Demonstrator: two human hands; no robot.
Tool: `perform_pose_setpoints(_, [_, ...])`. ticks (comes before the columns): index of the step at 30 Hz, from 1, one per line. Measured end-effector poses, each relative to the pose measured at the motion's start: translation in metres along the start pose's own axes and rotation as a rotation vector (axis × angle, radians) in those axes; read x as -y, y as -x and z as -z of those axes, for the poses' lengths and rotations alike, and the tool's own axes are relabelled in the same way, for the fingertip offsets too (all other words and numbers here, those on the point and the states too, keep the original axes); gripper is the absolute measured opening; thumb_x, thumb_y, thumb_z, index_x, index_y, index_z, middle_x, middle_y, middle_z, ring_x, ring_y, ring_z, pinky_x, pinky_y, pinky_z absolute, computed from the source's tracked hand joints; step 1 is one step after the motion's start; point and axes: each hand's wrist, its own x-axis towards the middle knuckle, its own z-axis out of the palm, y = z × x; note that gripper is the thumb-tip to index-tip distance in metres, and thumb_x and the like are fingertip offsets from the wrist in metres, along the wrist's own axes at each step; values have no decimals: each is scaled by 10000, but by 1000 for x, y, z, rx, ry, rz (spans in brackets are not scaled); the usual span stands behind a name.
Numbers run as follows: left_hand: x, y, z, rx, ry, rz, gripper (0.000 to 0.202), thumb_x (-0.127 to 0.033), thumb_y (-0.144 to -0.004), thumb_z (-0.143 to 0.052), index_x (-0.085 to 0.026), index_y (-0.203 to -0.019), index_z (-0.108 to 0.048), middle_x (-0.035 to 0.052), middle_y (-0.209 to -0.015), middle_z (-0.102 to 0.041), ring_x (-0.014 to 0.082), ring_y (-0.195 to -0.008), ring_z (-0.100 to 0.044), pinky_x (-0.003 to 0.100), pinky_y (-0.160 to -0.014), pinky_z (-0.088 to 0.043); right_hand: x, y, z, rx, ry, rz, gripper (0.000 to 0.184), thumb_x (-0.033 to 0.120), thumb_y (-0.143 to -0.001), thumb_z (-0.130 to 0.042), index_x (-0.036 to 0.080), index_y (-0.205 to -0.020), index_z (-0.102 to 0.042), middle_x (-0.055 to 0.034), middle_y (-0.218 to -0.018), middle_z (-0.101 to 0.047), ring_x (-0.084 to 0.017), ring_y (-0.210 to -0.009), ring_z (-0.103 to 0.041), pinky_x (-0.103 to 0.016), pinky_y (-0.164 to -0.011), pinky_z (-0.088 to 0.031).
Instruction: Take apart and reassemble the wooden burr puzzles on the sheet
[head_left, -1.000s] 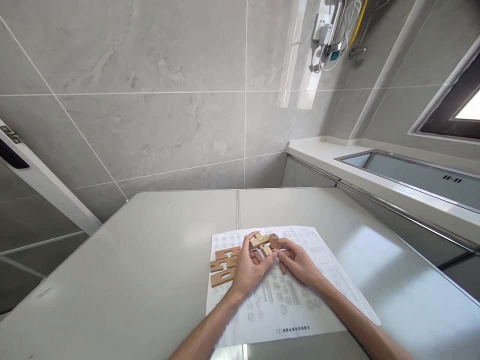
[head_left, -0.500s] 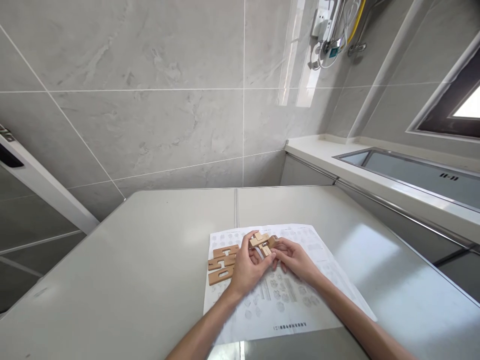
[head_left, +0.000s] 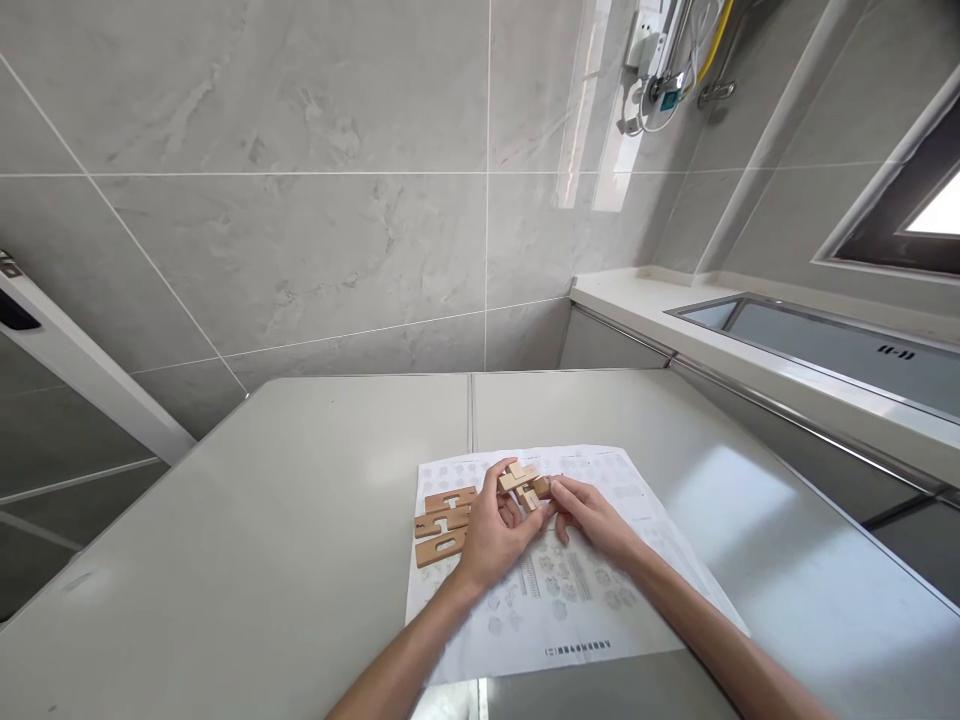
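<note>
My left hand (head_left: 497, 522) is closed around a partly interlocked wooden block puzzle (head_left: 517, 480) of light-coloured pieces. My right hand (head_left: 589, 510) pinches a darker wooden puzzle piece (head_left: 541, 487) at the right side of the puzzle, its fingertips covering part of it. Whether that piece is locked into the rest I cannot tell. Left of my left hand, three flat brown wooden pieces with cut-out slots (head_left: 441, 547) lie in a row, their right ends partly hidden by the hand. Under everything is a white printed sheet (head_left: 585, 600) with small puzzle diagrams.
The sheet lies on a pale glossy table (head_left: 300, 560) with a seam down its middle. A grey tiled wall (head_left: 337, 250) stands behind. On the right are a counter with a sink (head_left: 817, 345), and above it pipes and a socket (head_left: 645, 45).
My right hand's fingers have shifted on the darker piece, which has turned slightly and sits closer against the puzzle. My left hand keeps its hold.
</note>
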Motion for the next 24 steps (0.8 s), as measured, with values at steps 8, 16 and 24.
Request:
perform_pose_setpoints(8, [4,3,0,25,-109,-61,647,-509,-872,-800,-279,-1413,-530,-19,-903,-657,123,-622,-481,255,-593,-442,-7,2,6,-25,-149,-102,546,668,-919,-712,225,-1235,-665,-30,-826,-681,-165,-617,-564,-289,-555,-454])
perform_pose_setpoints(16, [10,5,1,24,-269,-163,619,-492,-861,-825,-315,-1404,-585,-13,-959,-653,138,-673,-536,277,-651,-478,-9,3,9,43,-158,-65,512,609,-918,-766,237,-1242,-627,17,-764,-631,-134,-584,-512,-268,-556,-405])
perform_pose_setpoints(24, [9,5,0,25,-258,-222,620,-420,-806,-885,-342,-1357,-613,13,-1186,-642,136,-742,-576,286,-685,-528,-16,2,10,87,-65,-13,552,664,-953,-689,291,-1350,-597,-29,-908,-704,-153,-597,-536,-296,-576,-435])
